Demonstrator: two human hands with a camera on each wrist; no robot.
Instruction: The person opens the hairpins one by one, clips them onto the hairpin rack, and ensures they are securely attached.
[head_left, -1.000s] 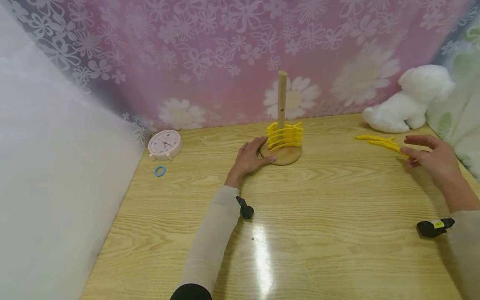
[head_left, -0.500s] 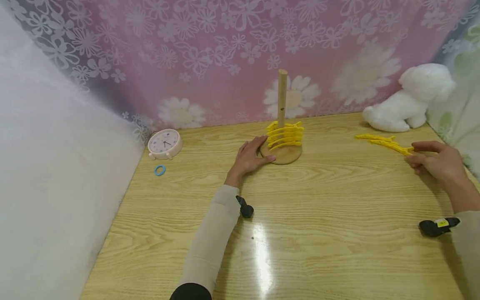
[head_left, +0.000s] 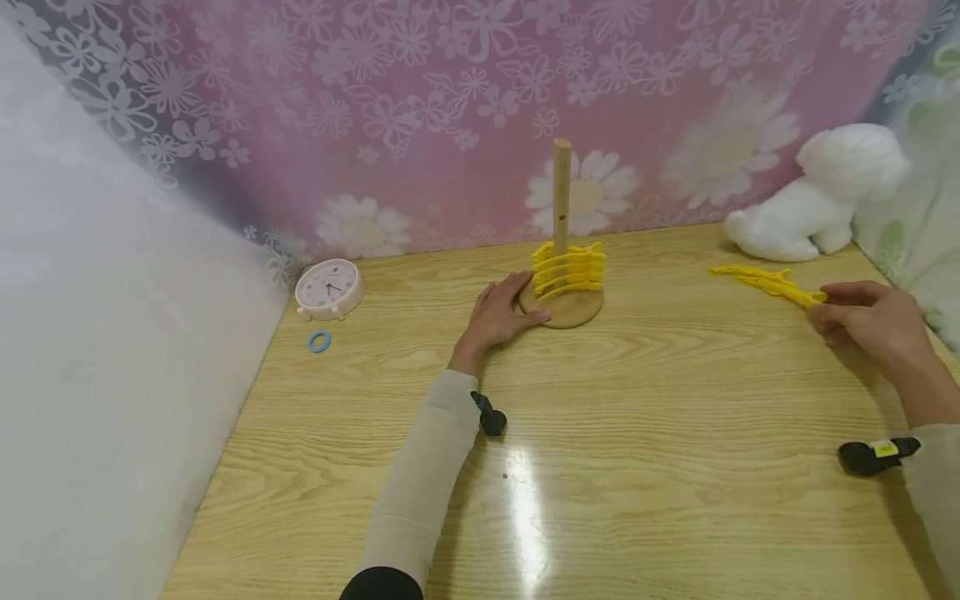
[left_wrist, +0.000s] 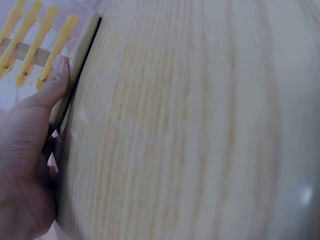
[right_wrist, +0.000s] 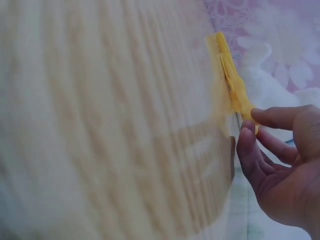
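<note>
In the head view a wooden stand (head_left: pixel 562 187) with a round base stands upright near the back of the table. Several curved yellow plastic pieces (head_left: pixel 570 267) are stacked around the lower part of its post. My left hand (head_left: pixel 497 318) holds the left edge of the base, thumb on top, as the left wrist view also shows. At the right, my right hand (head_left: pixel 873 325) pinches the near end of a long yellow plastic piece (right_wrist: pixel 235 82) between thumb and index finger. A second yellow piece (head_left: pixel 722 271) lies behind, partly overlapped by it.
A pink alarm clock (head_left: pixel 330 287) stands at the back left, with a blue ring (head_left: pixel 318 342) in front of it. A white plush animal (head_left: pixel 817 200) sits at the back right. A flowered curtain (head_left: pixel 435 125) hangs behind the table (head_left: pixel 637 433).
My right hand has closed on the near end of the yellow piece and shifted it slightly, so it overlaps the other one more. The left hand has stayed on the base.
</note>
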